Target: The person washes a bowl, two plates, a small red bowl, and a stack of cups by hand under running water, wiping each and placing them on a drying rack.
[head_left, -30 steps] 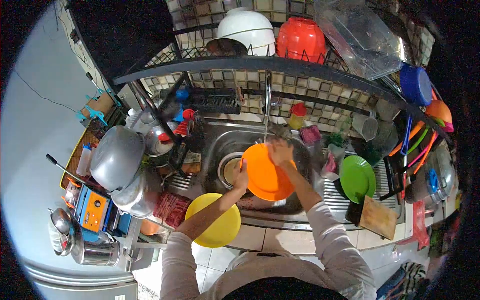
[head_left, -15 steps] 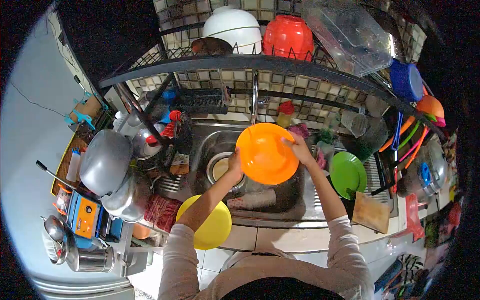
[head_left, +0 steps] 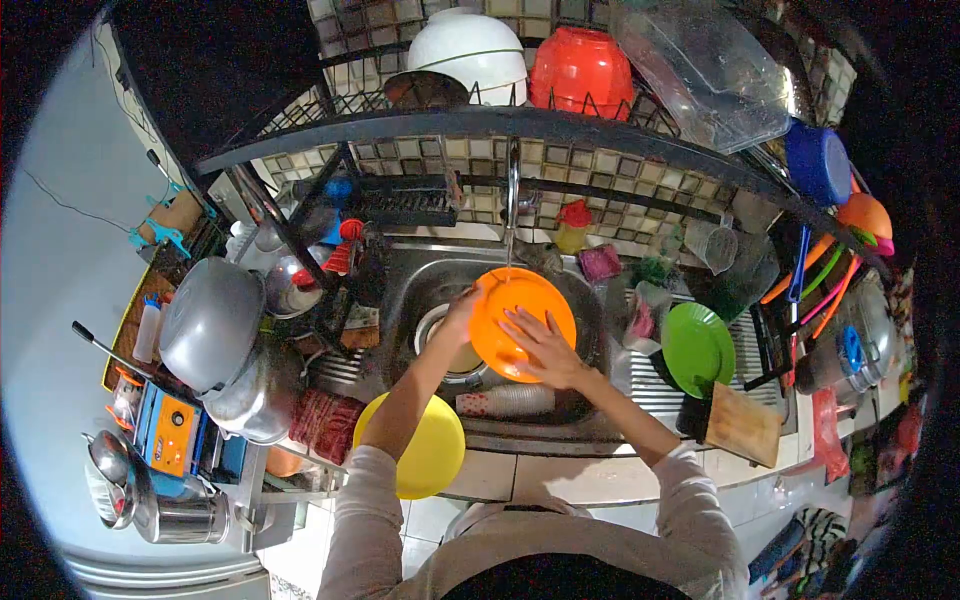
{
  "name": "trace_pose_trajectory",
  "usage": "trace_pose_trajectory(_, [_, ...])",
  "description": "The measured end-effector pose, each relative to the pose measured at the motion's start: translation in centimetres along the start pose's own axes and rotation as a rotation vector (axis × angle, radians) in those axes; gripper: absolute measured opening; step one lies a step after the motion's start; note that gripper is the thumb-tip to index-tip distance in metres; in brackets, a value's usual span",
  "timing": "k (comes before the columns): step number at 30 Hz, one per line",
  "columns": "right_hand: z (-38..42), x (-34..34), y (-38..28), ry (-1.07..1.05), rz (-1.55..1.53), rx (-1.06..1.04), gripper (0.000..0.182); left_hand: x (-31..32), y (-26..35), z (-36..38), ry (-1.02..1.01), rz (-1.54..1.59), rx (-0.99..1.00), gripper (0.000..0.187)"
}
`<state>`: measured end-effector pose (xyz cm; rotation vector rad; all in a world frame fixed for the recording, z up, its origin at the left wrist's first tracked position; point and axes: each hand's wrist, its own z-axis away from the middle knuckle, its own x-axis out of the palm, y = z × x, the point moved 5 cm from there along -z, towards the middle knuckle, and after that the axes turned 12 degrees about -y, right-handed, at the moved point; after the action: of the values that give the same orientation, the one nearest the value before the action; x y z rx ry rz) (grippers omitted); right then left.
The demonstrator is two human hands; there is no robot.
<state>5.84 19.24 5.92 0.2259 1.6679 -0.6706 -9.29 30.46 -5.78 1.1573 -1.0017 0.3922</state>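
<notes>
An orange plate is tilted under the tap, above the metal sink. My left hand grips its left rim; the far fingers are partly hidden. Across the plate's face my right hand lies flat, with fingers spread. Below in the sink sits a stack of cups on its side. A round, pale-centred fitting or dish shows partly behind my left hand. Beneath my left forearm, at the counter's front, rests a yellow plate.
A green plate and a wooden board are to the right. Overhead, a black rack holds a white bowl and a red bowl. Pots crowd the left. Behind the sink stands a red-capped bottle.
The orange plate has moved slightly down and left and turned in my grip. My right hand has left its right rim and now lies spread on its face.
</notes>
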Motion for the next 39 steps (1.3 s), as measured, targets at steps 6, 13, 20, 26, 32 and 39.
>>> trace_pose_trajectory(6, [-6.2,-1.8,7.3,0.367,0.073,0.217,0.051,7.1,2.1,4.0,0.161,-0.358,0.222,0.028])
trace_pose_trajectory(13, [-5.9,-3.0,13.5,0.252,-0.725,0.478,0.049,5.6,4.0,4.5,0.222,-0.723,0.248,0.026])
trace_pose_trajectory(20, [0.5,-4.8,17.0,0.894,-0.854,0.702,0.041,7.0,1.3,3.6,-0.002,-0.412,0.143,0.024])
trace_pose_trajectory(26, [1.6,-0.5,17.9,1.183,-1.329,0.652,0.034,8.4,-2.7,2.2,0.003,-0.205,0.318,0.031])
trace_pose_trajectory(32, [0.5,1.3,15.1,1.351,-1.7,0.498,0.031,5.9,-3.5,2.0,0.322,-0.206,0.387,0.043])
trace_pose_trajectory(39, [-1.9,2.3,13.3,1.098,-1.884,0.019,0.039,1.2,-3.0,2.6,0.416,-0.09,0.613,0.029])
